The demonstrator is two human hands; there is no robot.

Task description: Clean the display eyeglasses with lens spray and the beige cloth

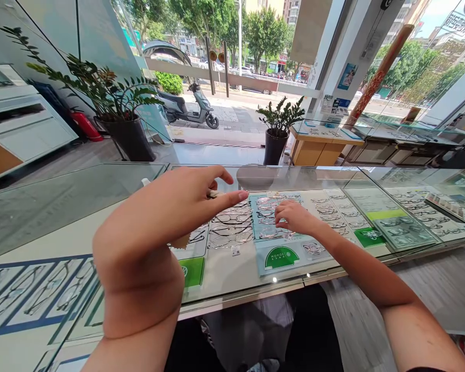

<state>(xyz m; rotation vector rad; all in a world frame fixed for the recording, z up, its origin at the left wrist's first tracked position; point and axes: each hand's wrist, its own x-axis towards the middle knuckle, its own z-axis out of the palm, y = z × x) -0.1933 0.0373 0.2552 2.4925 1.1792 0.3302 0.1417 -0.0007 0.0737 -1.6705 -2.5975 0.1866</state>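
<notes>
I am behind a glass display counter full of eyeglass frames. My left hand is raised close to the camera, bent at the wrist, thumb and fingers pinched on a small pale cloth-like piece; more of it hangs below the palm. My right hand reaches inside the case, fingers curled down on a pair of glasses lying on a light blue tray. Rows of glasses lie on a white tray between the two hands.
More trays of glasses fill the case to the right, and blue-bordered trays lie at the left. Potted plants stand beyond the counter by the shop window; a scooter is parked outside. Another display counter stands at back right.
</notes>
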